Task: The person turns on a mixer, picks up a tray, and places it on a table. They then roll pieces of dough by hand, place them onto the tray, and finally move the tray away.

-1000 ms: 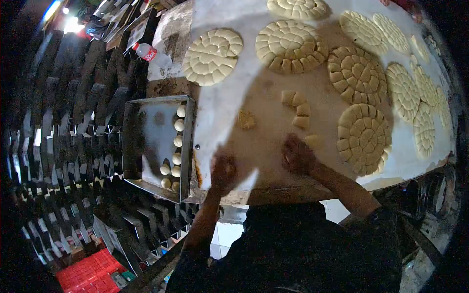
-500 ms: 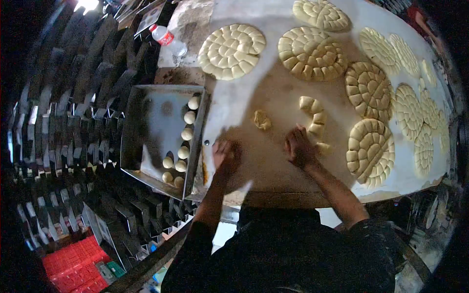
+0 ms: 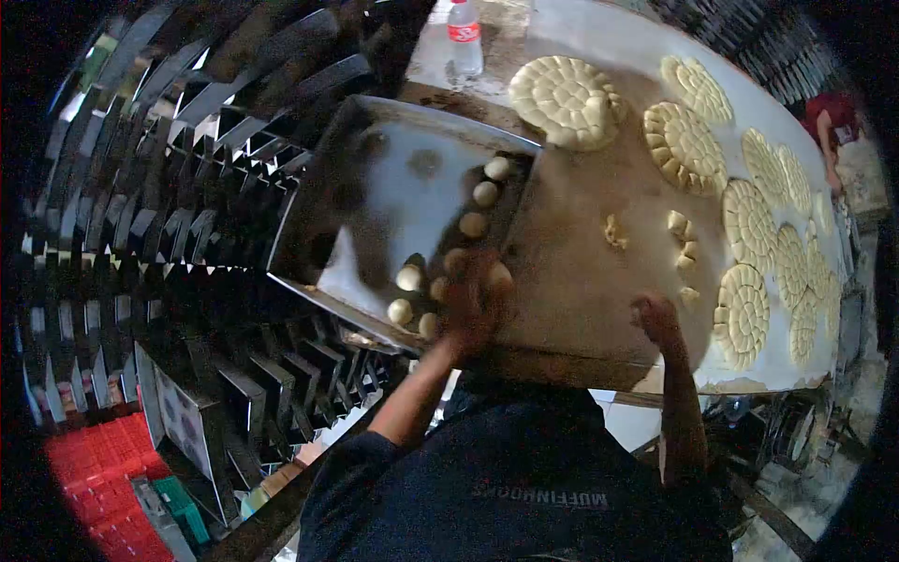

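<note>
My left hand (image 3: pixel 473 304) is blurred over the tray's right rim, its fingers curled against a pale dough ball (image 3: pixel 499 277). Several more dough balls (image 3: pixel 473 225) sit in the metal tray (image 3: pixel 342 126), mostly along its right side. My right hand (image 3: pixel 657 318) is closed low over the tabletop; whatever its fingers may hold is hidden. Just beyond it lies a curved row of dough pieces (image 3: pixel 688 251). A small ragged lump of dough (image 3: pixel 614 231) rests farther left on the table (image 3: pixel 581 300).
Large round slabs of scored dough (image 3: pixel 744 314) cover the table's right and far sides. A plastic bottle (image 3: pixel 464 37) stands beyond the tray. Stacked metal pans (image 3: pixel 187 225) and red crates (image 3: pixel 103 478) are at left. Another person's arm (image 3: pixel 828 140) shows at far right.
My left hand has moved from the tabletop to the tray's rim, with a dough ball now visible at it. My right hand has drawn back from the dough row. The view has turned left.
</note>
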Demonstrator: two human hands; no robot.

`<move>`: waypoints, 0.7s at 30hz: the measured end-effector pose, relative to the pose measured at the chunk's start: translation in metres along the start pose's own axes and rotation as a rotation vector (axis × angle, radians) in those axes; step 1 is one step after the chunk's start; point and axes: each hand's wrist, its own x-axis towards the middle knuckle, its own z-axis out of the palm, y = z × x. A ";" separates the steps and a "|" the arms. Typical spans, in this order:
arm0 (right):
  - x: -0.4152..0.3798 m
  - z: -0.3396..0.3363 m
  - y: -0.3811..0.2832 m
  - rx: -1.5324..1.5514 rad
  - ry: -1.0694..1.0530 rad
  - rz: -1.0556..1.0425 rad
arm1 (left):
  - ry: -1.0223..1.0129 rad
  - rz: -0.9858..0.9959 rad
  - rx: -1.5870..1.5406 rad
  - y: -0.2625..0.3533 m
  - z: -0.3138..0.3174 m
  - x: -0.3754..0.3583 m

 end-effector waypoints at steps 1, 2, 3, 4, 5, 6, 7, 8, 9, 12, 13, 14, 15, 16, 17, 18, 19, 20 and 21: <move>0.027 0.001 -0.027 0.300 0.042 0.015 | 0.160 0.072 0.060 -0.003 -0.027 0.010; 0.059 -0.014 -0.086 0.527 0.017 0.097 | 0.320 0.141 0.121 -0.012 -0.051 0.020; 0.092 -0.029 -0.145 0.753 0.011 0.186 | 0.214 -0.030 -0.042 -0.046 -0.063 0.039; 0.123 -0.018 -0.167 0.475 0.144 -0.040 | 0.167 -0.109 -0.130 -0.072 -0.064 0.046; 0.149 -0.043 -0.218 0.212 0.396 -0.475 | 0.126 -0.193 -0.214 -0.098 -0.065 0.053; 0.170 -0.029 -0.254 0.706 0.401 -0.338 | 0.183 -0.091 0.019 -0.108 -0.066 0.054; 0.196 -0.017 -0.266 0.625 0.404 -0.424 | 0.235 0.007 0.255 -0.116 -0.065 0.055; 0.225 -0.004 -0.271 0.544 0.409 -0.510 | 0.248 0.007 0.254 -0.120 -0.063 0.056; 0.249 0.013 -0.274 0.410 0.455 -0.542 | 0.235 -0.041 0.283 -0.123 -0.059 0.057; 0.262 0.049 -0.267 0.236 0.143 -0.326 | 0.197 -0.105 0.279 -0.101 -0.073 0.048; 0.244 0.048 -0.264 0.291 0.200 -0.340 | 0.171 -0.126 0.235 -0.092 -0.079 0.045; 0.223 0.047 -0.258 0.344 0.257 -0.349 | 0.035 -0.032 0.067 -0.126 -0.077 0.048; 0.204 0.047 -0.238 0.332 0.355 -0.462 | 0.062 0.211 0.026 -0.109 -0.090 0.036; 0.180 0.044 -0.210 0.311 0.460 -0.567 | 0.162 0.008 0.032 -0.094 -0.092 0.031; 0.149 0.027 -0.190 0.269 0.542 -0.518 | 0.434 0.248 0.008 -0.111 -0.076 0.031; 0.113 0.010 -0.169 0.223 0.627 -0.456 | 0.401 0.171 0.244 -0.087 -0.089 0.026; 0.081 0.010 -0.138 0.196 0.602 -0.300 | 0.582 0.082 0.251 -0.081 -0.071 0.037; 0.051 0.014 -0.106 0.178 0.572 -0.142 | 0.611 -0.056 0.009 -0.059 -0.058 0.045; 0.025 0.015 -0.075 0.173 0.601 -0.091 | 0.666 0.068 0.062 -0.011 -0.038 0.059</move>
